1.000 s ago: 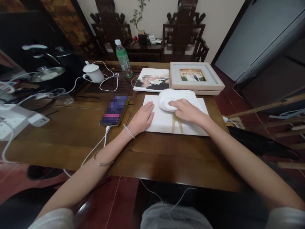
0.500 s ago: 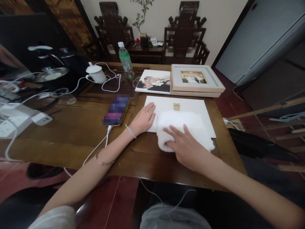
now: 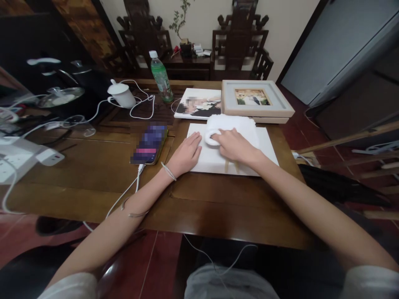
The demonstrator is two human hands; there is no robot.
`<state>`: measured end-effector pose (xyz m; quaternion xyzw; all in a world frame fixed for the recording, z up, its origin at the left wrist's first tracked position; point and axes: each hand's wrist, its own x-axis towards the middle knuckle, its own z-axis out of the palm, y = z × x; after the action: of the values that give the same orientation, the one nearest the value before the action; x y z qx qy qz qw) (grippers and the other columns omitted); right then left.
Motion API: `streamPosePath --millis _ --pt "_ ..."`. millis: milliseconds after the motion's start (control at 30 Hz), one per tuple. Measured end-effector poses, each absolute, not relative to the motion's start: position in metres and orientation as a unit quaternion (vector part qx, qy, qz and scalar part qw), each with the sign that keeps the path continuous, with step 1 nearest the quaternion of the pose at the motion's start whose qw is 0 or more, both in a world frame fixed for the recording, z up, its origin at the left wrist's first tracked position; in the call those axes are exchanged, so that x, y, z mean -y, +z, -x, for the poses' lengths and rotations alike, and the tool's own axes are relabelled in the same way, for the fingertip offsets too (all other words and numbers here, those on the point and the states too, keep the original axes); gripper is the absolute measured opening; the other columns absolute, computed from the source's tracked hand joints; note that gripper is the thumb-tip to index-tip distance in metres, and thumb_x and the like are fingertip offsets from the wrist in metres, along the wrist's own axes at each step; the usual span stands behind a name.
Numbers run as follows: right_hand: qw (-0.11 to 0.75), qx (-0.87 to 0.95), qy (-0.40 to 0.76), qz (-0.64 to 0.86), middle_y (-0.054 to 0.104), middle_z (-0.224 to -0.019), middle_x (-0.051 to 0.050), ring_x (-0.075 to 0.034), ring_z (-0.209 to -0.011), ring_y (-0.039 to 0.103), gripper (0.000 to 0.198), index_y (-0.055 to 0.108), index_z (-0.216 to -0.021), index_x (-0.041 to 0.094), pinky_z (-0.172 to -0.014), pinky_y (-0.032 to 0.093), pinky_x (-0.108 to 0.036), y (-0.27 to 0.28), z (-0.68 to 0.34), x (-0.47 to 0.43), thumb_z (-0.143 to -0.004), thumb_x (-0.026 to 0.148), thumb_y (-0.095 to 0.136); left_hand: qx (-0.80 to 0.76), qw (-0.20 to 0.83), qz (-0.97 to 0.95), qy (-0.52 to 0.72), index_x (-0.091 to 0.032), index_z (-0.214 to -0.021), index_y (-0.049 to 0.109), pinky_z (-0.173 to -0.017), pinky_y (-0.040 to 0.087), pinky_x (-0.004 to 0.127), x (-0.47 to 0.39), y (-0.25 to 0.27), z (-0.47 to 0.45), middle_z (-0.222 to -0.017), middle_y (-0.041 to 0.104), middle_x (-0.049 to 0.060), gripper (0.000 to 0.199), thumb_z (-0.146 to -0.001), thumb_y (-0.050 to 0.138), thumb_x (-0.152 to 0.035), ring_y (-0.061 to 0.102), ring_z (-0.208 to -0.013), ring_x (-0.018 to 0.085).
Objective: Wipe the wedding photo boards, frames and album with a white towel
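Clock centred on the white board (image 3: 268,143), 12 pointing away from me. Board lies flat on the wooden table (image 3: 218,207), right in front. White cloth (image 3: 238,124) covers its 12 o'clock side, folded into a loop at the 10 o'clock end. My right hand (image 3: 235,145), arm in from 4, lies over the cloth's near edge, fingers curled into that loop and gripping it; thumb not readable. My left hand (image 3: 189,153) is spread flat at 9, holding nothing, fingertips on the board's edge. Two tan strips (image 3: 227,167) show at 6, upper ends hidden. Framed picture (image 3: 229,97) at 1, unframed print (image 3: 215,110) at 11.

Step, as I judge it: wiping the board's face. The next stroke calls for even pressure, cloth flat, left hand bracing.
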<state>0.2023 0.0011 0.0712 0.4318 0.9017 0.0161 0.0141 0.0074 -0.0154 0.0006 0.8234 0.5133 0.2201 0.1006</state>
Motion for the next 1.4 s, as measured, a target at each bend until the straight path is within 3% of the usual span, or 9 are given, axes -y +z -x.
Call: streamPosePath --millis 100,200,333,533,667,767,1067,1267,1400 --pt "0.015 -0.897 0.070 -0.437 0.052 -0.141 -0.023 -0.038 -0.130 0.046 0.053 0.058 -0.132 0.013 -0.100 0.034 -0.062 0.057 -0.194 0.000 -0.086 0.001 0.032 -0.515 0.102 -0.823 0.216 -0.002 -0.142 0.044 -0.121 0.028 0.048 0.015 0.001 -0.007 -0.153 0.041 0.021 0.051 -0.098 0.033 -0.026 0.033 -0.146 0.028" --pt "0.037 -0.905 0.103 -0.412 0.040 -0.152 -0.022 -0.042 -0.140 0.034 0.050 0.060 -0.130 0.015 -0.104 0.028 -0.070 0.047 -0.193 0.025 -0.091 0.003 0.032 -0.515 0.101 -0.827 0.203 0.001 -0.141 0.044 -0.121 0.028 0.048 0.015 0.003 -0.007 -0.153 0.040 0.022 0.052 -0.098 0.031 -0.025 0.033 -0.146 0.029" --pt "0.038 -0.930 0.099 -0.352 0.044 -0.150 -0.021 -0.042 -0.138 0.039 0.042 0.067 -0.121 0.019 -0.104 0.031 -0.070 0.051 -0.201 0.075 -0.093 0.009 0.037 -0.515 0.097 -0.828 0.198 -0.001 -0.141 0.044 -0.121 0.028 0.049 0.016 0.004 -0.007 -0.154 0.040 0.022 0.051 -0.098 0.030 -0.024 0.032 -0.147 0.028" --pt "0.069 -0.949 -0.019 -0.306 0.047 -0.149 -0.019 -0.038 -0.137 0.042 0.041 0.068 -0.117 0.018 -0.106 0.036 -0.065 0.078 -0.213 0.111 -0.086 0.005 0.044 -0.509 0.097 -0.829 0.211 -0.003 -0.140 0.045 -0.119 0.031 0.052 0.015 0.002 -0.007 -0.153 0.041 0.022 0.050 -0.096 0.031 -0.021 0.032 -0.147 0.029" --pt "0.047 -0.943 -0.080 -0.318 0.065 -0.125 -0.017 -0.029 -0.122 0.057 0.045 0.067 -0.112 0.016 -0.105 0.040 -0.052 0.088 -0.219 0.086 -0.082 -0.001 0.038 -0.503 0.099 -0.830 0.220 -0.010 -0.141 0.045 -0.120 0.031 0.051 0.014 0.000 -0.005 -0.153 0.042 0.017 0.048 -0.096 0.033 -0.021 0.033 -0.147 0.027" --pt "0.034 -0.932 -0.058 -0.357 0.066 -0.117 -0.018 -0.028 -0.111 0.061 0.049 0.065 -0.117 0.015 -0.103 0.040 -0.050 0.084 -0.218 0.051 -0.080 -0.002 0.037 -0.506 0.099 -0.829 0.216 -0.008 -0.142 0.045 -0.120 0.030 0.050 0.014 -0.001 -0.005 -0.154 0.041 0.018 0.049 -0.097 0.032 -0.023 0.033 -0.146 0.028" --pt "0.023 -0.907 0.056 -0.416 0.041 -0.151 -0.024 -0.039 -0.141 0.034 0.053 0.057 -0.132 0.009 -0.109 0.025 -0.066 0.055 -0.193 0.011 -0.086 -0.001 0.034 -0.509 0.105 -0.826 0.219 -0.003 -0.141 0.044 -0.120 0.029 0.049 0.015 0.000 -0.006 -0.152 0.042 0.022 0.050 -0.098 0.032 -0.023 0.032 -0.147 0.028" --pt "0.020 -0.925 0.067 -0.374 0.044 -0.149 -0.024 -0.041 -0.139 0.038 0.045 0.066 -0.122 0.013 -0.108 0.028 -0.068 0.057 -0.199 0.068 -0.089 0.002 0.036 -0.507 0.094 -0.831 0.211 -0.006 -0.141 0.046 -0.120 0.030 0.049 0.014 0.000 -0.005 -0.153 0.042 0.019 0.049 -0.098 0.029 -0.022 0.033 -0.146 0.027" --pt "0.031 -0.944 -0.027 -0.326 0.052 -0.144 -0.019 -0.036 -0.136 0.044 0.045 0.068 -0.116 0.015 -0.109 0.033 -0.061 0.076 -0.211 0.108 -0.083 0.001 0.040 -0.506 0.096 -0.831 0.210 -0.006 -0.140 0.046 -0.120 0.029 0.050 0.014 0.000 -0.005 -0.153 0.042 0.020 0.048 -0.097 0.030 -0.019 0.032 -0.147 0.028"
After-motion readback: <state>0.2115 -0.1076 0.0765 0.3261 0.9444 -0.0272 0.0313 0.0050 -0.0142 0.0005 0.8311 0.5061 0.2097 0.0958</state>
